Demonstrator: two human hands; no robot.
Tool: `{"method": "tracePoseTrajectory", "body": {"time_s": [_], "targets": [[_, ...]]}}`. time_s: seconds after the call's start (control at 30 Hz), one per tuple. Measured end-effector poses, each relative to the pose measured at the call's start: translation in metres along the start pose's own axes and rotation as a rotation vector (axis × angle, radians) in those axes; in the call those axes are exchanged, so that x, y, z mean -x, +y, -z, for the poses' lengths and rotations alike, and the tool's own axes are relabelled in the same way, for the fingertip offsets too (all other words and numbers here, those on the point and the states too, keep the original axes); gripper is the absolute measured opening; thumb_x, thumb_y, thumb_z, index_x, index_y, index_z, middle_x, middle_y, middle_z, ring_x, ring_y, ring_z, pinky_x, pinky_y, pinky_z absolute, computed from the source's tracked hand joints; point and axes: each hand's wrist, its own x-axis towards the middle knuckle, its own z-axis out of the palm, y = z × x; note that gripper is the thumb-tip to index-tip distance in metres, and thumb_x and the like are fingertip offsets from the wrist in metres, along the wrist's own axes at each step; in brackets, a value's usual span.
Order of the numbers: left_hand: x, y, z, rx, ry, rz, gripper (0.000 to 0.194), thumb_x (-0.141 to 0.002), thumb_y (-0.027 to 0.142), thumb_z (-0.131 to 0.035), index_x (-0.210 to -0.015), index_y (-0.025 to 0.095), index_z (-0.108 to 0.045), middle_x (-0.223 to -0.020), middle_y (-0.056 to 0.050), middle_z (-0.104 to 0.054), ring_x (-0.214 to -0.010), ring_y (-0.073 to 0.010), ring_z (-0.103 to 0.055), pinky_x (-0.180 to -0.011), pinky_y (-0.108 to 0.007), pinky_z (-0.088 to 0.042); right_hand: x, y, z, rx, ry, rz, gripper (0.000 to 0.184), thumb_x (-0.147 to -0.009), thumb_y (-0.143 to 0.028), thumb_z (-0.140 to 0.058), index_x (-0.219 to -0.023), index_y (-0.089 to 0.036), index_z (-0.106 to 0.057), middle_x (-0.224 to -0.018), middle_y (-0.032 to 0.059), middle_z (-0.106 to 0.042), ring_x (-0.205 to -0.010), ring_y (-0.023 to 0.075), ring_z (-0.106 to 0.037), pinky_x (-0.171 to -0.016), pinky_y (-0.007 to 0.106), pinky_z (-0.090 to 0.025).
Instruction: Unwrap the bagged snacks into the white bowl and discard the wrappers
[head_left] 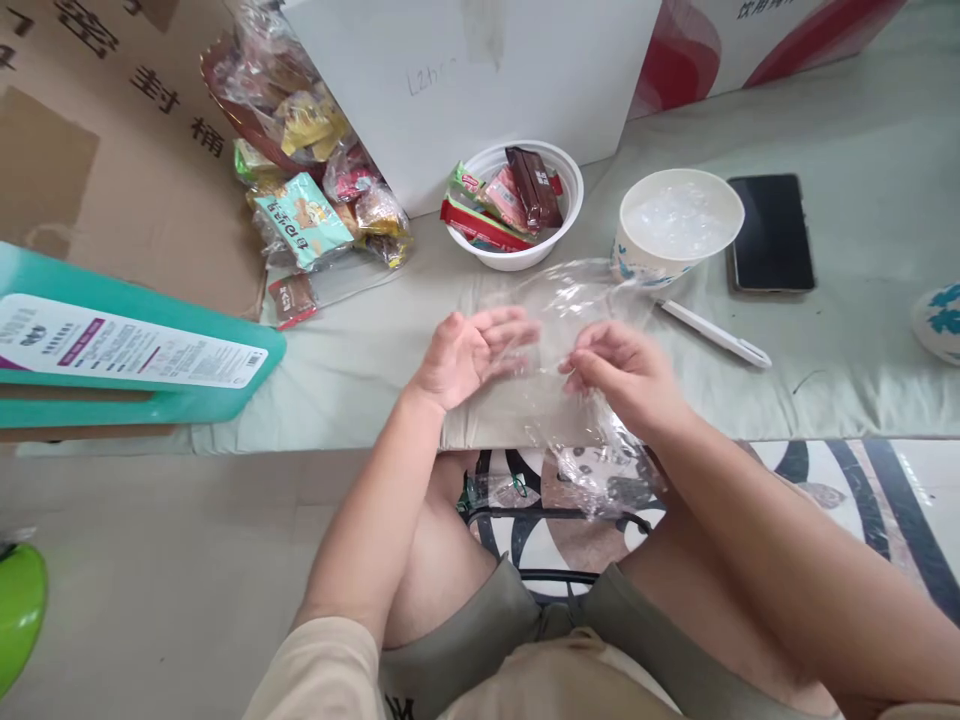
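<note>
A thin sheet of clear plastic film is spread between my hands and droops past the table's front edge over my lap. My right hand pinches the film between thumb and fingers. My left hand is open, palm turned inward and fingers stretched out against or just behind the film; whether they touch it I cannot tell. Beyond my hands stands a white bowl of wrapped snacks. To its right, a paper bowl holds crumpled clear plastic. A white capped pen or cutter lies near my right hand.
A black phone lies beside the paper bowl. Bagged snacks pile up at the left, near a green jug and a cardboard box. A white box stands behind. Another patterned bowl is at the right edge.
</note>
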Motion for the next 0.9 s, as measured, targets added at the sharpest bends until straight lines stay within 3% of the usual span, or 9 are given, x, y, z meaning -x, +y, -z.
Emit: {"method": "tracePoseTrajectory", "body": {"time_s": [0.07, 0.17, 0.3, 0.43, 0.53, 0.6, 0.7, 0.8, 0.9], "targets": [[-0.004, -0.014, -0.008, 0.042, -0.073, 0.107, 0.092, -0.065, 0.086, -0.068, -0.125, 0.015, -0.068, -0.136, -0.023, -0.069, -0.130, -0.0395, -0.063, -0.100, -0.050, -0.055, -0.002, 0.002, 0.001, -0.092, 0.149, 0.000, 0.028, -0.083, -0.041, -0.071, -0.080, -0.023, -0.049, -0.068, -0.0028, -0.060, -0.058, 0.0101, -0.057, -0.055, 0.025, -0.045], [-0.010, -0.027, -0.021, -0.119, -0.053, 0.185, 0.071, -0.067, 0.056, -0.086, -0.122, 0.015, -0.068, -0.126, -0.020, -0.074, -0.115, -0.0345, -0.072, -0.095, -0.046, -0.058, -0.002, 0.004, 0.004, -0.042, 0.172, 0.001, 0.030, -0.082, -0.039, -0.073, -0.078, -0.023, -0.048, -0.074, -0.0020, -0.061, -0.058, 0.0091, -0.055, -0.054, 0.025, -0.045], [-0.013, -0.023, -0.028, -0.326, 0.149, 0.143, 0.033, -0.084, 0.037, -0.073, -0.110, 0.016, -0.068, -0.088, -0.008, -0.079, -0.076, -0.0193, -0.076, -0.073, -0.032, -0.060, 0.001, 0.005, 0.012, 0.112, 0.065, -0.041, 0.023, -0.080, -0.037, -0.073, -0.093, -0.022, -0.061, -0.089, 0.0019, -0.068, -0.059, 0.0108, -0.060, -0.053, 0.027, -0.048], [-0.008, -0.011, -0.022, -0.348, 0.138, 0.143, 0.037, -0.085, 0.037, -0.069, -0.118, 0.023, -0.063, -0.062, 0.002, -0.071, -0.052, -0.0164, -0.069, -0.051, -0.026, -0.053, 0.003, 0.010, 0.019, 0.135, 0.140, -0.010, 0.013, -0.082, -0.029, -0.065, -0.094, -0.024, -0.066, -0.111, 0.0042, -0.071, -0.051, 0.0070, -0.053, -0.052, 0.029, -0.050], [-0.003, -0.007, -0.017, -0.302, 0.131, 0.130, 0.028, -0.080, 0.043, -0.072, -0.099, 0.023, -0.069, -0.062, 0.001, -0.070, -0.052, -0.0167, -0.067, -0.051, -0.029, -0.054, 0.003, 0.011, 0.024, 0.112, 0.189, 0.154, 0.007, -0.085, -0.028, -0.061, -0.085, -0.025, -0.068, -0.116, 0.0038, -0.069, -0.062, 0.0106, -0.059, -0.057, 0.031, -0.053], [-0.002, -0.005, -0.015, -0.268, 0.120, 0.125, 0.026, -0.074, 0.045, -0.073, -0.082, 0.020, -0.071, -0.066, -0.002, -0.071, -0.057, -0.0173, -0.069, -0.057, -0.032, -0.056, 0.004, 0.009, 0.026, 0.132, 0.181, 0.279, 0.012, -0.084, -0.027, -0.062, -0.073, -0.024, -0.067, -0.107, 0.0051, -0.069, -0.086, 0.0194, -0.067, -0.070, 0.037, -0.057], [-0.005, -0.005, -0.014, -0.246, 0.096, 0.098, 0.035, -0.073, 0.051, -0.067, -0.068, 0.017, -0.073, -0.070, -0.007, -0.072, -0.066, -0.0203, -0.071, -0.066, -0.035, -0.058, 0.004, 0.008, 0.029, 0.125, 0.156, 0.317, 0.015, -0.081, -0.025, -0.060, -0.068, -0.024, -0.067, -0.107, 0.0080, -0.069, -0.120, 0.0294, -0.062, -0.088, 0.045, -0.056], [-0.008, -0.006, -0.012, -0.372, 0.187, -0.019, 0.043, -0.081, 0.053, -0.060, -0.059, 0.018, -0.071, -0.073, -0.008, -0.073, -0.073, -0.0198, -0.070, -0.071, -0.033, -0.055, 0.001, 0.013, 0.030, 0.033, 0.167, 0.224, 0.019, -0.085, -0.029, -0.051, -0.080, -0.024, -0.068, -0.127, 0.0089, -0.064, -0.122, 0.0287, -0.063, -0.091, 0.046, -0.056], [-0.008, -0.008, -0.011, -0.533, 0.263, -0.152, 0.025, -0.077, 0.038, -0.070, -0.060, 0.019, -0.071, -0.078, -0.006, -0.073, -0.077, -0.0174, -0.068, -0.073, -0.030, -0.052, -0.003, 0.022, 0.030, 0.026, 0.163, 0.142, 0.031, -0.091, -0.039, -0.051, -0.119, -0.028, -0.061, -0.141, 0.0095, -0.057, -0.114, 0.0250, -0.067, -0.086, 0.042, -0.059]]}}
